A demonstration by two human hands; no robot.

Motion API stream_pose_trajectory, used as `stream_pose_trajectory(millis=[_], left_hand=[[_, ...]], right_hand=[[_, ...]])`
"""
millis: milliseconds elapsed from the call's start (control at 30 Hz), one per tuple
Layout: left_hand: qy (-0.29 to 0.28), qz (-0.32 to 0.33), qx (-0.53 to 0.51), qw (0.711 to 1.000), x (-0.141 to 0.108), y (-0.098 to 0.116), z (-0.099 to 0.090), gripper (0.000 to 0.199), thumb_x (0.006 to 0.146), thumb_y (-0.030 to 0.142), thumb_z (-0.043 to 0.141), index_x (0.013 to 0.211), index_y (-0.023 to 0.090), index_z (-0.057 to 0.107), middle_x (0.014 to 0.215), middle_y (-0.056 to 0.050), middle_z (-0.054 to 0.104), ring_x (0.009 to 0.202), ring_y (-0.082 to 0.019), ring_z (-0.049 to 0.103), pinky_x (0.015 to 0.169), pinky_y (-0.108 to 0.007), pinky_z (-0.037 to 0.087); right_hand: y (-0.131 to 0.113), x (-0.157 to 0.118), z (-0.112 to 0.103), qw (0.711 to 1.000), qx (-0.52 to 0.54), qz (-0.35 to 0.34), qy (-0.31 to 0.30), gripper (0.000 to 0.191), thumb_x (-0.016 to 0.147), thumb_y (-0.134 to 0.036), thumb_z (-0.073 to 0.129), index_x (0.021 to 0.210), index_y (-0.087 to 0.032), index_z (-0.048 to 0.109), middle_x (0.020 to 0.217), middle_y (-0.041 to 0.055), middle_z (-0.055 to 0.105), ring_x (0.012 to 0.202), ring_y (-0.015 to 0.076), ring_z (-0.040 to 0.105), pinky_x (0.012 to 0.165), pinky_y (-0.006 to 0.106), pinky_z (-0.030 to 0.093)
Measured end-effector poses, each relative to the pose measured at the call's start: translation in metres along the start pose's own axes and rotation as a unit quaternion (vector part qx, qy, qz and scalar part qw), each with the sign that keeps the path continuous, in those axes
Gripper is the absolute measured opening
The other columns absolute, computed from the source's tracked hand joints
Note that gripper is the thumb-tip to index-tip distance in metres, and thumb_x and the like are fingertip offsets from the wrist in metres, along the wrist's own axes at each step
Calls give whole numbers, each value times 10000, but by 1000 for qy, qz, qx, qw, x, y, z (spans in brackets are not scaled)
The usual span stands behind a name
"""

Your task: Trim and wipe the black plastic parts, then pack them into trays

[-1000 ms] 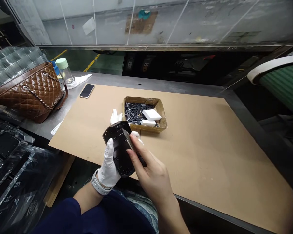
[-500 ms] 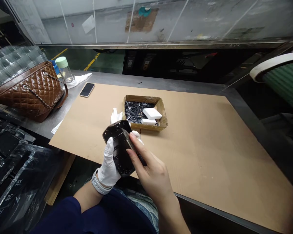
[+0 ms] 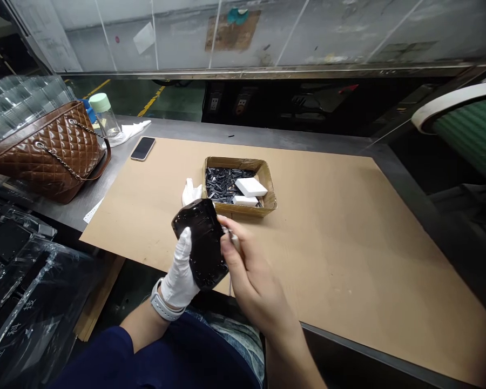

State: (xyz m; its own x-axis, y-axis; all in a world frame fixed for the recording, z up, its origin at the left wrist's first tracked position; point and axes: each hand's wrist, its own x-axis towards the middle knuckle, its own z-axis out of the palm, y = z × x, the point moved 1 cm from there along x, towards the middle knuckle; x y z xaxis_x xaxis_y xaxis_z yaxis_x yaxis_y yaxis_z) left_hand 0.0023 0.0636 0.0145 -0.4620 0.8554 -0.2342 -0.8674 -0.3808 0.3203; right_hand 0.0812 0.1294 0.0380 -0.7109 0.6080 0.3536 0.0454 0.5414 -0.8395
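My left hand (image 3: pixel 180 267), in a white glove, holds a glossy black moulded plastic part (image 3: pixel 200 243) upright from below. My right hand (image 3: pixel 253 275) is bare, and its fingers pinch a small white-handled tool (image 3: pixel 231 236) at the part's right edge. Just beyond the part stands a low cardboard tray (image 3: pixel 243 209) holding several small black pieces (image 3: pixel 222 185) and a white foam block (image 3: pixel 251 187). A loose white glove (image 3: pixel 191 192) lies against the tray's near left corner, partly hidden by the black part.
The tray stands on a brown kraft paper sheet (image 3: pixel 328 243) covering a metal bench (image 3: pixel 243 132). Beyond it lie a phone (image 3: pixel 143 148), a quilted brown handbag (image 3: pixel 44 154) and a green-capped bottle (image 3: pixel 104 116). Black items in clear plastic (image 3: pixel 8 243) sit at lower left.
The black part has turned to show its glossy side. My right hand has moved off the part's face to its right edge and now pinches the small tool.
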Motion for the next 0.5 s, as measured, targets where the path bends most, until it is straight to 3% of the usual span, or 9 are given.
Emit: stream_pose_trajectory(millis=[67, 233, 367, 500], left_hand=[[20, 7, -13, 1000, -1, -2, -6, 363, 827, 446, 546, 1038, 188, 690, 1095, -49, 691, 1184, -235, 546, 1072, -354, 374], [52, 7, -25, 998, -1, -1, -11, 328, 865, 399, 488, 1035, 207, 693, 1151, -23, 668, 1305, -213, 425, 1127, -326, 297], [56, -30, -19, 998, -1, -1, -6, 352, 869, 402, 460, 986, 181, 709, 1118, -45, 681, 1300, -216, 431, 1116, -319, 318], [37, -24, -21, 999, -1, -1, -7, 317, 860, 369, 486, 972, 185, 718, 1110, -41, 686, 1263, -228, 476, 1093, -335, 357]], right_hand=[[-5, 5, 1, 998, -49, -12, -20, 384, 961, -303, 375, 1332, -261, 468, 1239, 61, 601, 1115, 190, 582, 918, 320, 509], [-11, 12, 5, 994, -103, -41, -15, 408, 968, -302, 348, 1346, -211, 472, 1056, 87, 658, 934, 184, 633, 807, 301, 537], [-10, 13, 8, 991, -121, -45, -29, 415, 974, -320, 335, 1351, -209, 468, 1096, 92, 654, 983, 193, 627, 811, 300, 535], [-9, 14, 8, 992, -108, -66, -21, 406, 974, -283, 346, 1342, -168, 474, 1161, 99, 636, 1062, 185, 603, 881, 286, 510]])
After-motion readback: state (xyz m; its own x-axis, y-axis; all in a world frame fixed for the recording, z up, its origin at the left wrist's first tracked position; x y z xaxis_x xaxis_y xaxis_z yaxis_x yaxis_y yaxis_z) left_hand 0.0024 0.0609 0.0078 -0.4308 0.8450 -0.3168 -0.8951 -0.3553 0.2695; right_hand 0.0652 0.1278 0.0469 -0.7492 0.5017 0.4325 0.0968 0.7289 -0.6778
